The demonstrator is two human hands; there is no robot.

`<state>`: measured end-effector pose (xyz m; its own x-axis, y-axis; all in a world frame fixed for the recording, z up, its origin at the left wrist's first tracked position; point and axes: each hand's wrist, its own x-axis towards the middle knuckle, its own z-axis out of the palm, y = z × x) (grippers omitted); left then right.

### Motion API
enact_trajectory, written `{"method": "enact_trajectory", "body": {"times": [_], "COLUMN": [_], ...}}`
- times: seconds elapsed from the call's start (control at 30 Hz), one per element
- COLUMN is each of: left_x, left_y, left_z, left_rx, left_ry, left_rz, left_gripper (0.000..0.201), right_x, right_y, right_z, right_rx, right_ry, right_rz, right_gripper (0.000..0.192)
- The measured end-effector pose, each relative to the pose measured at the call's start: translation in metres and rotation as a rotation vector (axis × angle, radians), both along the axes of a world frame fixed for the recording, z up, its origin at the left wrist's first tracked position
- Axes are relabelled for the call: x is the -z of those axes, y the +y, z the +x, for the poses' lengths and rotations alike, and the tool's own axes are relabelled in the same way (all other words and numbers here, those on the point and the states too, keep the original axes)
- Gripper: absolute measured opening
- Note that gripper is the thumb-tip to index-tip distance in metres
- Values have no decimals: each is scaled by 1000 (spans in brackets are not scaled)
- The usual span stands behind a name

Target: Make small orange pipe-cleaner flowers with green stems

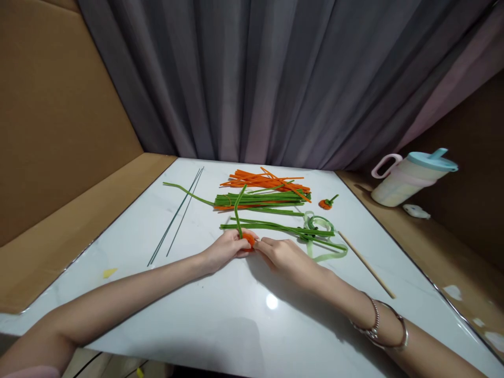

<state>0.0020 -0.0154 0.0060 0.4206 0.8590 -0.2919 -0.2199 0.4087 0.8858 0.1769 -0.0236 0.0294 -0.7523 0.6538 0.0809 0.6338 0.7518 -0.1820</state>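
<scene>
The white table top (pixel 220 315) looks like glossy smooth stone. The green and orange pipe cleaners (pixel 263 198) look fuzzy and matt. The thin stick (pixel 366 265) is pale wood, the grey curtain (pixel 275 79) soft cloth.

Bare table (pixel 220 325) lies open near the edge and left of the wires (pixel 177 218), while the stems (pixel 268 197) ahead, ribbon (pixel 321 231) and stick (pixel 366 265) to the right, and the jug (pixel 411 178) crowd the far side.
</scene>
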Motion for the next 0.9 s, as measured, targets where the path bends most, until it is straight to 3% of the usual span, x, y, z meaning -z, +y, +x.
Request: {"method": "enact_trajectory", "body": {"times": [0.13,0.37,0.6,0.9], "left_x": [0,-5,-4,-3], "left_y": [-1,1,0,2], "left_z": [3,1,1,-1], "left_rx": [1,11,20,42], "left_ry": [28,77,104,97], "left_rz": [36,-37,-30,-43], "left_gripper": [8,14,14,13], "right_x": [-2,-9,-18,-21], "right_y": [0,0,0,4], "right_z": [0,3,6,8], "right_rx": [-33,-99,-144,-145], "right_ry": [-39,-62,-124,-142], "right_rz": [-20,-89,-119,-127], "right_gripper": [26,36,55,44]}}
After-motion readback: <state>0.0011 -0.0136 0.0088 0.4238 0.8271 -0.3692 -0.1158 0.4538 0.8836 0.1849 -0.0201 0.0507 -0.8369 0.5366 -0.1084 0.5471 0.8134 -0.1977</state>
